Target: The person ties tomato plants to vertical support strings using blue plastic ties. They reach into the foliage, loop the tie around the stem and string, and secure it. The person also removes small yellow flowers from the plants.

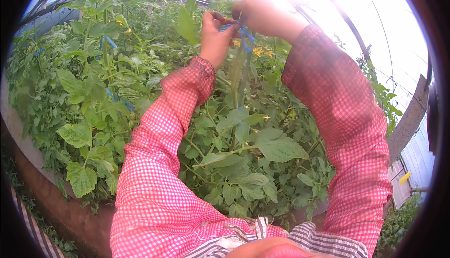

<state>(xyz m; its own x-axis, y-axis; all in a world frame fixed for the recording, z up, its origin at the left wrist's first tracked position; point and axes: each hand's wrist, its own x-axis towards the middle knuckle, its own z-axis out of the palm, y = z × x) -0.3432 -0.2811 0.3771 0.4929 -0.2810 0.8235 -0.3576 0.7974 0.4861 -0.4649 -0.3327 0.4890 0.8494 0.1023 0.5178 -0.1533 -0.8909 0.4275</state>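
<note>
Fastening, apparently: tie [247,36] by stem [235,91]
Left hand [215,41]: pinching tie
Right hand [267,16]: pinch unclear
Next: gentle snugging, probably

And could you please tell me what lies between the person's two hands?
In the head view, a blue strip lies between the left hand and the right hand.

Foliage [159,40] stands behind the tie [247,35] (flowers [258,52] beside it).
</note>
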